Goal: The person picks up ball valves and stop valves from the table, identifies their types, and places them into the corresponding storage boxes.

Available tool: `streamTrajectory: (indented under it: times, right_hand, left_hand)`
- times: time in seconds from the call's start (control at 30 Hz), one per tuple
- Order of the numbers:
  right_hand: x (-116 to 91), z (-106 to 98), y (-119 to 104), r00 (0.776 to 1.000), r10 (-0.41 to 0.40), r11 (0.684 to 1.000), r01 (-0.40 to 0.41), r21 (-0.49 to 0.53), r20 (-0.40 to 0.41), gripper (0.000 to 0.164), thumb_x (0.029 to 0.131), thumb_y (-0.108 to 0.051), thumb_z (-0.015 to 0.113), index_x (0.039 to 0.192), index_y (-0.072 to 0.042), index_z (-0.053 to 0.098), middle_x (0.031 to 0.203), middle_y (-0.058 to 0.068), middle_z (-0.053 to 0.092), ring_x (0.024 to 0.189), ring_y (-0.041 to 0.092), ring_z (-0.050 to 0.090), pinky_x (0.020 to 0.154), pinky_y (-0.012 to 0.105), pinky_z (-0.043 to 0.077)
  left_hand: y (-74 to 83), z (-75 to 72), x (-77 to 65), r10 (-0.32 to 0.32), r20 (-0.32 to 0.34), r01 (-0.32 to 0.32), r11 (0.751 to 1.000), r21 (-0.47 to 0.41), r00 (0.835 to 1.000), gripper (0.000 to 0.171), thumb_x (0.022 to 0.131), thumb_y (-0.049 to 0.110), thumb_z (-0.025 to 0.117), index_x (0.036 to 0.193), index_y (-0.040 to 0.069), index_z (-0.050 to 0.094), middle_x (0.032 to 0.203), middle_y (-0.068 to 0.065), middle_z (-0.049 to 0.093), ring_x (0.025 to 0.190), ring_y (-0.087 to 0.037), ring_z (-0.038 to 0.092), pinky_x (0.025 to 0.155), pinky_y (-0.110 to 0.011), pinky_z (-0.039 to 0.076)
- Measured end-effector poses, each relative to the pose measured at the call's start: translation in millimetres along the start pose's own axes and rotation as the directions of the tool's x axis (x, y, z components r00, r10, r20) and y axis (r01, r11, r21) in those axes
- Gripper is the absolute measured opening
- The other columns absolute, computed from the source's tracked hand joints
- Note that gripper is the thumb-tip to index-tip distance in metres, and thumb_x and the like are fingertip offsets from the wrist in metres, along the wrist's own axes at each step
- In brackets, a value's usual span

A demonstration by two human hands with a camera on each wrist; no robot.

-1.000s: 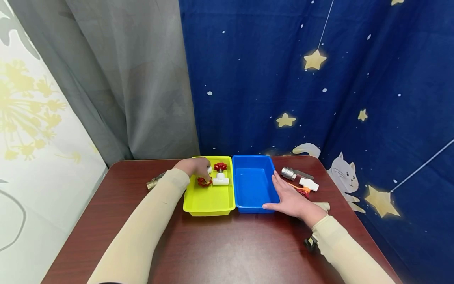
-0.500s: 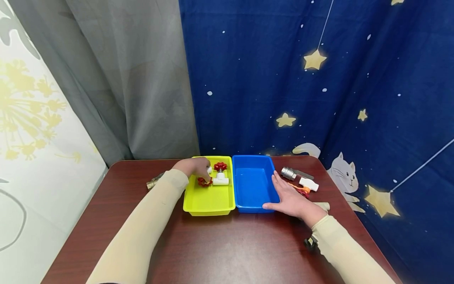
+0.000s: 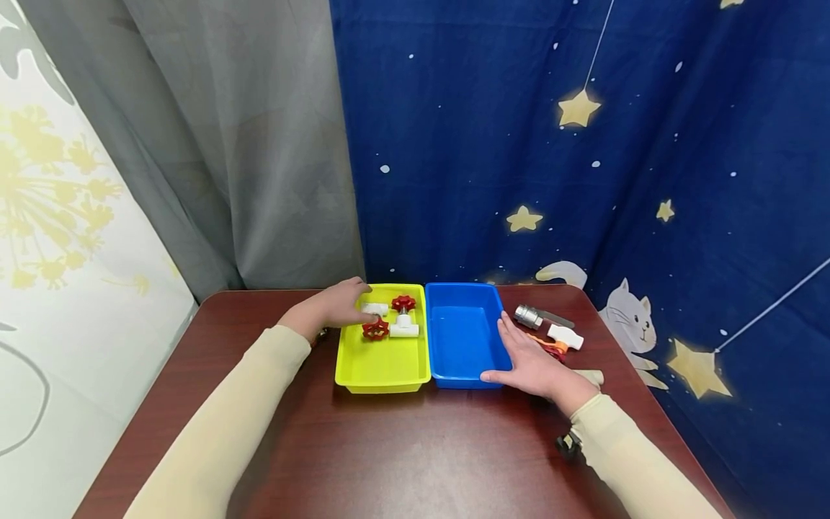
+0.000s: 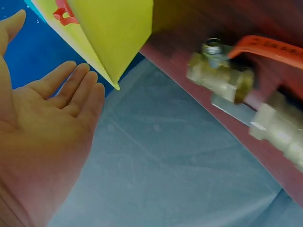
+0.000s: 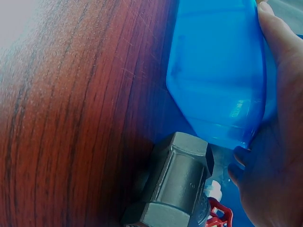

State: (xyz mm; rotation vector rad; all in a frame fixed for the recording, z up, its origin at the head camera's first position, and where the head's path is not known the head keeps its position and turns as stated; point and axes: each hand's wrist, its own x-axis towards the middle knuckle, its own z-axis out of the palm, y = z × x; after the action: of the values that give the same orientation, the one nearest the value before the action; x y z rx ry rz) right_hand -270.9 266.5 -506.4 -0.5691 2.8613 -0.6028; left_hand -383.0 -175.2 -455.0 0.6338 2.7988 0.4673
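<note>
My left hand hovers at the left rim of the yellow tray, fingers extended and holding nothing; its bare palm shows in the left wrist view. Inside that tray are two white plastic valves with red handwheels. One valve stands near the right wall. The other valve lies just beyond my left thumb. My right hand rests with straight fingers along the right rim of the blue tray, thumb at the near corner. In the right wrist view, my right fingers border the blue wall.
Right of the blue tray lie a metal fitting, a white fitting with an orange handle and a cream cylindrical piece. A dark metal hexagonal valve is near my right wrist. Left of the yellow tray sits a brass ball valve with an orange-red lever.
My left hand has let go of the red-wheeled valve and drawn back leftward to the yellow tray's rim, uncovering the valve. The right hand has stayed put.
</note>
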Motion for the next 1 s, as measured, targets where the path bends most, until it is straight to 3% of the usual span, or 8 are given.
streamTrajectory:
  times: [0.23, 0.47, 0.67, 0.8, 1.0]
  right_hand:
    - [-1, 1, 0, 1.0, 0.006, 1.0, -0.006, 0.01, 0.001, 0.122, 0.098, -0.072, 0.071, 0.177, -0.002, 0.01, 0.186, 0.013, -0.002, 0.168, 0.047, 0.01, 0.127, 0.075, 0.023]
    - [-2, -1, -2, 1.0, 0.002, 1.0, -0.002, 0.01, -0.005, 0.124, 0.096, -0.074, 0.07, 0.177, -0.002, 0.009, 0.186, 0.013, -0.002, 0.168, 0.047, 0.01, 0.126, 0.074, 0.025]
    - [-1, -1, -2, 1.0, 0.0, 1.0, 0.0, 0.009, -0.017, 0.124, 0.096, -0.073, 0.071, 0.177, -0.002, 0.009, 0.186, 0.014, -0.001, 0.168, 0.047, 0.011, 0.127, 0.073, 0.025]
    - [-1, 0, 0, 1.0, -0.004, 1.0, 0.004, 0.005, -0.016, 0.125, 0.096, -0.075, 0.07, 0.177, -0.002, 0.009, 0.186, 0.014, -0.001, 0.168, 0.046, 0.011, 0.127, 0.073, 0.025]
    - [0, 2, 2, 1.0, -0.006, 1.0, 0.006, -0.001, -0.016, 0.127, 0.095, -0.079, 0.068, 0.177, -0.003, 0.009, 0.186, 0.013, -0.002, 0.168, 0.046, 0.011, 0.126, 0.074, 0.025]
  left_hand:
    - [-10.5, 12.3, -39.9, 0.041, -0.095, -0.038, 0.999, 0.032, 0.995, 0.089, 0.1, 0.055, 0.077, 0.161, -0.004, 0.049, 0.16, -0.024, 0.05, 0.14, -0.039, 0.054, 0.12, -0.058, 0.046]
    - [-10.8, 40.2, -73.1, -0.023, -0.197, 0.014, 0.999, -0.047, 0.98, 0.103, 0.098, 0.059, 0.079, 0.167, -0.004, 0.038, 0.165, -0.025, 0.045, 0.145, -0.042, 0.052, 0.119, -0.062, 0.046]
    - [-2.1, 65.9, -87.4, -0.037, -0.222, 0.014, 0.994, -0.105, 0.974, 0.123, 0.095, 0.072, 0.073, 0.175, -0.002, 0.016, 0.179, -0.024, 0.023, 0.157, -0.046, 0.04, 0.123, -0.063, 0.041]
    - [0.7, 74.3, -94.5, -0.044, -0.221, 0.017, 0.993, -0.12, 0.974, 0.131, 0.093, 0.077, 0.072, 0.176, -0.001, 0.007, 0.183, -0.023, 0.012, 0.16, -0.048, 0.035, 0.121, -0.065, 0.042]
    - [-0.8, 82.2, -101.4, -0.046, -0.178, 0.024, 0.992, -0.124, 0.983, 0.137, 0.089, 0.08, 0.073, 0.177, 0.002, 0.003, 0.185, -0.019, 0.006, 0.161, -0.044, 0.036, 0.119, -0.061, 0.047]
